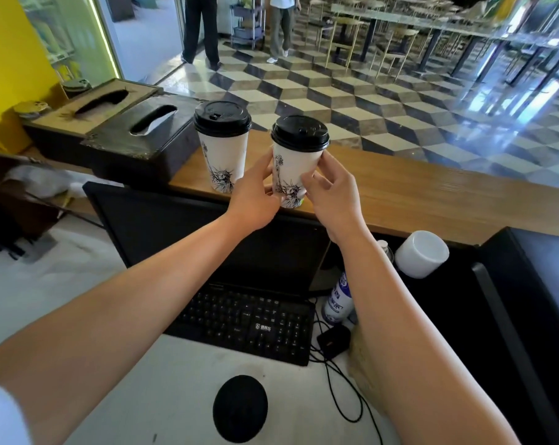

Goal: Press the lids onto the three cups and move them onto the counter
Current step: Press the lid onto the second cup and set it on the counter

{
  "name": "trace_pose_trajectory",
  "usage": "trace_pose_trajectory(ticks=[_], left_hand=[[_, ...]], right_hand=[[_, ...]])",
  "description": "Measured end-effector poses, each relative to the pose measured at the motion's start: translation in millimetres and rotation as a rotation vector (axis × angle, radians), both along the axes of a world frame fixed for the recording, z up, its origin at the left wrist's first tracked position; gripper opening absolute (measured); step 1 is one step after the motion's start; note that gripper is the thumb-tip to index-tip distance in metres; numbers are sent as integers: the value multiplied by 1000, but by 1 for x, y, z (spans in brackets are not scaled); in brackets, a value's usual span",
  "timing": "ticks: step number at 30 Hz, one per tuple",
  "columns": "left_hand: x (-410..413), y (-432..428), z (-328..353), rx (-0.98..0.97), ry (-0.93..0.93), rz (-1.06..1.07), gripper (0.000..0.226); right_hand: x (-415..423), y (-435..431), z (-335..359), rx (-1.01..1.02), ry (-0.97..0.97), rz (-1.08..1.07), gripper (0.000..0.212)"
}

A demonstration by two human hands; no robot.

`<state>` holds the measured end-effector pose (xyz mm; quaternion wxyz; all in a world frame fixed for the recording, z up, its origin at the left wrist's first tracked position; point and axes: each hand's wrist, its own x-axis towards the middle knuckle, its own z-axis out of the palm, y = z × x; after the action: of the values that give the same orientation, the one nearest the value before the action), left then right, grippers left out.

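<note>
Two white paper cups with black lids and a printed statue stand on the wooden counter (432,194). The left cup (223,149) stands alone. The right cup (291,168) sits near the counter's front edge between both hands. My left hand (252,197) touches its left side with fingers curled round it. My right hand (332,191) holds its right side, thumb and fingertips on the wall. A black lid (240,408) lies on the white desk below. A third cup is not in view.
Two tissue boxes (143,133) stand left of the cups. Below the counter are a black monitor (207,232), a keyboard (249,319), a spray bottle (337,300), a black mouse-like device with cables (334,340) and a white cylinder (422,253). Two people stand far off on the checkered floor.
</note>
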<state>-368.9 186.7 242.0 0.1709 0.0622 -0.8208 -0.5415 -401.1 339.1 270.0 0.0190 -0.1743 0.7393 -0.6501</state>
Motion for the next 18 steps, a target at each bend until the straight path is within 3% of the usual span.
trace_pose_trajectory(ticks=[18], left_hand=[[-1, 1, -2, -54, -34, 29, 83]], right_hand=[[-1, -2, -4, 89, 63, -42, 44]])
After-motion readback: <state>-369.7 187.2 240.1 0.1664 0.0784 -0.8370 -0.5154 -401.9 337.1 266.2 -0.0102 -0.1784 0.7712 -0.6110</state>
